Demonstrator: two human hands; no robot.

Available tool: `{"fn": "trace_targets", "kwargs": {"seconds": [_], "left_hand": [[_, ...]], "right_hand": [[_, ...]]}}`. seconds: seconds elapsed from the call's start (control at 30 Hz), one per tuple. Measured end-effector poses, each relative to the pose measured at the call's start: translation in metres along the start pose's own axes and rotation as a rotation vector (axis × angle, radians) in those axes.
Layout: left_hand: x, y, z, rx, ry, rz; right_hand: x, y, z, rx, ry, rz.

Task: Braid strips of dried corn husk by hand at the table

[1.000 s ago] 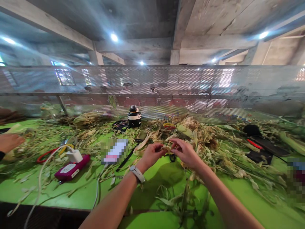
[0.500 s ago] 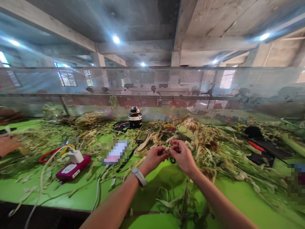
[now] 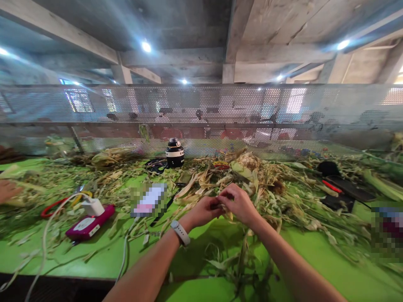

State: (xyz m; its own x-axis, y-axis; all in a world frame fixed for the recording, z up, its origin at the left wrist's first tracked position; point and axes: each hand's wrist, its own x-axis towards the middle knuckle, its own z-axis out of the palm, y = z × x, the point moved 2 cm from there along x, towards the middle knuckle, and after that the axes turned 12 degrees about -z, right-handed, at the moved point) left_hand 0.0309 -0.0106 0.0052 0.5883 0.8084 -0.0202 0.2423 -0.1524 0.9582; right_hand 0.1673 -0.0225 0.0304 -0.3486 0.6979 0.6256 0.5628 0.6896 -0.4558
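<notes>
Head view: left hand and right hand pinch husk scrap, axis hidden.

Site was an indoor produce-processing hall, industrial rather than domestic. Evidence: bare concrete beams and ceiling lamps overhead. A long green workbench was strewn with corn husks. A perforated metal screen ran along the bench's far edge, with more stations dimly visible behind it. A second person's hand was at the far left of the same bench.
</notes>
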Motion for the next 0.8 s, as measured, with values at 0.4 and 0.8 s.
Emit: {"fn": "trace_targets", "kwargs": {"seconds": [0.4, 0.8], "left_hand": [[-0.014, 0.011, -0.003, -0.07, -0.201, -0.148], [-0.018, 0.012, 0.004, -0.126, -0.301, -0.285]], "right_hand": [[0.001, 0.008, -0.003, 0.292, -0.195, 0.256], [0.0, 0.006, 0.003, 0.349, -0.229, 0.068]]}}
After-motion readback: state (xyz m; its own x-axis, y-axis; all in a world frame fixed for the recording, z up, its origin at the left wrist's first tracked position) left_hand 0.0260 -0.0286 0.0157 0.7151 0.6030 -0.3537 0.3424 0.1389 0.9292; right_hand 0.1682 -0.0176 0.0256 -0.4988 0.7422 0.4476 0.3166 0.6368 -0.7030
